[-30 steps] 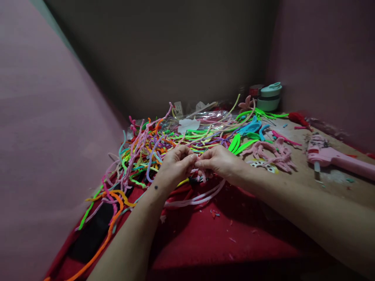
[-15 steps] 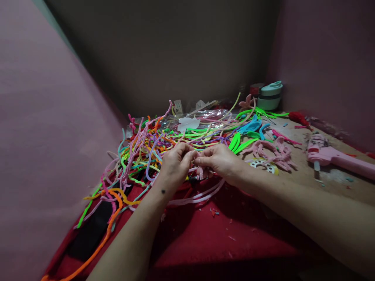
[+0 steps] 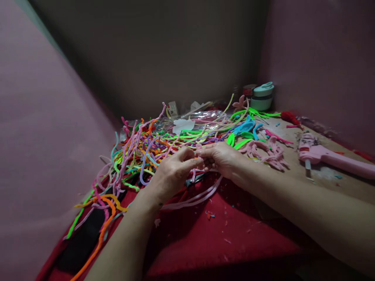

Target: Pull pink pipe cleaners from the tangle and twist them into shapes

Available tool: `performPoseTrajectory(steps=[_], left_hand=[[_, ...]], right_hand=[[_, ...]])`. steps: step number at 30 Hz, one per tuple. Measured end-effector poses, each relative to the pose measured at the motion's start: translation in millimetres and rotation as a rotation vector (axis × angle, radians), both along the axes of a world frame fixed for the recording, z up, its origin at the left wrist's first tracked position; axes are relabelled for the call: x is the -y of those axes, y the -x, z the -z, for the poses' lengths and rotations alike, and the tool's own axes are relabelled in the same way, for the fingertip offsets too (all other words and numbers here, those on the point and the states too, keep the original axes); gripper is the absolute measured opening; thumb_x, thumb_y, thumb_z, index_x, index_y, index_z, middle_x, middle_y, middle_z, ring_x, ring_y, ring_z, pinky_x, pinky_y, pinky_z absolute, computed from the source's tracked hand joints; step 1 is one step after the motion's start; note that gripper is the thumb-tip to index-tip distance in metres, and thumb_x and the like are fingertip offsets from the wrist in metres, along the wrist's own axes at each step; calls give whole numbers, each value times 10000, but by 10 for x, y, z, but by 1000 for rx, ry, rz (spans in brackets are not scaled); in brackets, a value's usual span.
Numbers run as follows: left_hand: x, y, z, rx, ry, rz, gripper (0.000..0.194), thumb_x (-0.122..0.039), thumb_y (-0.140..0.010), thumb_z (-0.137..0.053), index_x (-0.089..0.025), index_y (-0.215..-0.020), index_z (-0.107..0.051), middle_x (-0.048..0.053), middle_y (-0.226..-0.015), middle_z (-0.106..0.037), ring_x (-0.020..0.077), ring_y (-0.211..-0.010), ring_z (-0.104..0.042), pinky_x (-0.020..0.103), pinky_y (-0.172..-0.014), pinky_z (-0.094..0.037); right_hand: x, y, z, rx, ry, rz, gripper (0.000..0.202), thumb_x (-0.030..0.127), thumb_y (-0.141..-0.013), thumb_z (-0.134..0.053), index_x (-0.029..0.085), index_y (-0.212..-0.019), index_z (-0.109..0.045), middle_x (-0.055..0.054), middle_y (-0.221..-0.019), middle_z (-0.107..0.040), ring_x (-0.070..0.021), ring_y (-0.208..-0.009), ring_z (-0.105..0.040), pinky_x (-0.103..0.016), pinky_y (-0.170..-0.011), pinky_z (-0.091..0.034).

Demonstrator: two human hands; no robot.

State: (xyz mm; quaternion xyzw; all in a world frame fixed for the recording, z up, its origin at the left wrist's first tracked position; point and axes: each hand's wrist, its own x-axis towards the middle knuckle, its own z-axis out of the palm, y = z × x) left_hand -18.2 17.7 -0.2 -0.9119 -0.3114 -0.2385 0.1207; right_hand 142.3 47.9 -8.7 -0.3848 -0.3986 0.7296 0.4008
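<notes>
My left hand [image 3: 175, 166] and my right hand [image 3: 224, 158] meet over the front of a tangled heap of coloured pipe cleaners [image 3: 143, 144]. Both have their fingers pinched on a light pink pipe cleaner [image 3: 199, 147], of which only a small part shows between the fingertips. Two pale pink strands [image 3: 195, 202] loop below the hands over red cloth; whether they belong to the held piece I cannot tell. Just beneath the fingers lies a dark tool [image 3: 195, 180], mostly covered.
At the right, a pink glue gun [image 3: 328, 154] rests on the brown board [image 3: 293, 185]. Pink pipe-cleaner shapes [image 3: 266, 152] and green leaf shapes [image 3: 231, 139] lie nearer. Behind stands a mint container [image 3: 262, 97]. A black object [image 3: 83, 238] lies at left on the red cloth [image 3: 228, 242].
The view has shifted a little, so the scene sits further left. My fingers have changed their hold on the pink piece, with the left hand turned and its thumb stretched toward the right hand.
</notes>
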Motion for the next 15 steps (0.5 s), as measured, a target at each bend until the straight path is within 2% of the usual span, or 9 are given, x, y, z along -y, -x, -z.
performPoseTrajectory(steps=[5,8,13,15], left_hand=[[54,-2,-23,-96,3,16,248,-137,-839,-454,-200,-1053,-563,39,-876,-549,100,-738,-503,211,-621,-403],[69,-22,-36,-85,60,5,218,-125,-839,-436,-197,-985,-580,42,-892,-560,102,-760,-513,207,-636,-406],[69,-76,-81,146,205,-13,149,-148,-838,-453,-177,-798,-594,44,-912,-569,102,-827,-549,205,-717,-433],[81,-81,-106,284,337,-16,118,-173,-836,-476,-166,-778,-578,44,-875,-585,105,-788,-569,211,-703,-449]], right_hand=[[9,4,4,36,28,4,147,102,-695,-562,117,-551,-534,-9,-431,-541,-81,-354,-474,-201,-393,-387],[14,8,11,29,4,-4,155,106,-675,-582,120,-531,-528,-2,-428,-529,-82,-356,-469,-207,-391,-372],[33,11,6,-19,-11,-13,71,70,-634,-583,112,-580,-564,0,-476,-551,-84,-427,-490,-204,-427,-374],[37,6,1,-44,0,-38,49,79,-638,-585,108,-600,-570,2,-500,-550,-79,-449,-486,-203,-444,-383]])
